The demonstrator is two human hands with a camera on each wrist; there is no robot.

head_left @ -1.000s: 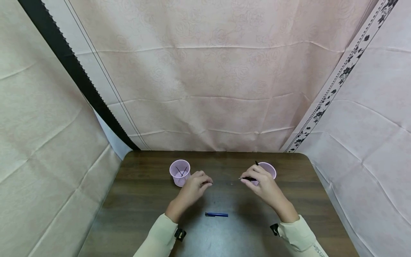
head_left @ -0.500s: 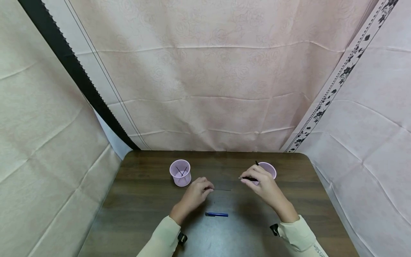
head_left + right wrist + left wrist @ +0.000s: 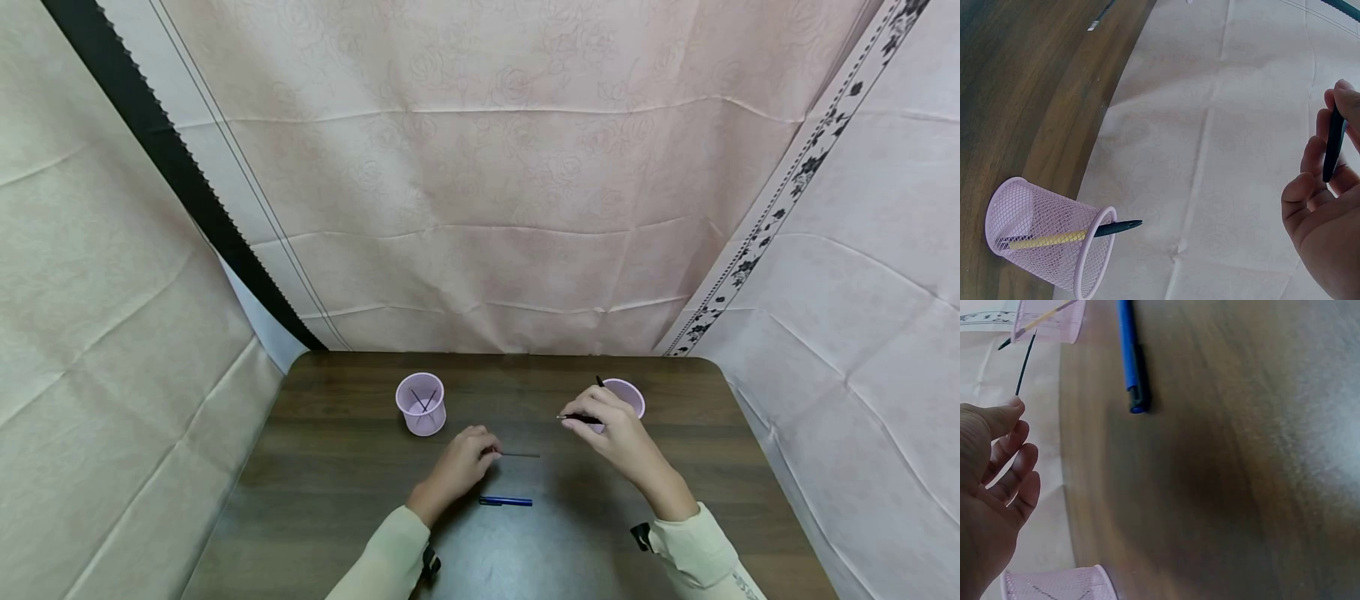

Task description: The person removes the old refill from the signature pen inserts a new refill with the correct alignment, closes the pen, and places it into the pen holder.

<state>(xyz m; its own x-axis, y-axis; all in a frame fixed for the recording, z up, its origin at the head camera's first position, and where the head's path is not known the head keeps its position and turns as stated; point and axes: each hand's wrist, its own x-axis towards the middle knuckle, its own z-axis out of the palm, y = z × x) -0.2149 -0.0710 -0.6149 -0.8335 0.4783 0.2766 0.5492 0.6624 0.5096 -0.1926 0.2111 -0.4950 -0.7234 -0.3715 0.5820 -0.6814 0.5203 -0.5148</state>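
Observation:
My left hand pinches a thin dark stick that looks like a pen refill. It points right from the thumb and forefinger, and in the left wrist view the refill stands out past the thumb tip. My right hand holds a black pen part with a pale, pointed end towards the left. Seen from the right wrist, this pen part is short and tapered, partly hidden by thumb and fingers. Between the forearms a blue pen lies flat on the table.
A lilac mesh cup with two thin dark sticks inside stands beyond my left hand. Another lilac cup, partly behind my right hand, contains a yellow-and-black pen. The wooden table ends at a cloth backdrop.
My left hand has come nearer to me and slightly right, away from the left cup. The refill in it has come into view. My right hand has hardly moved.

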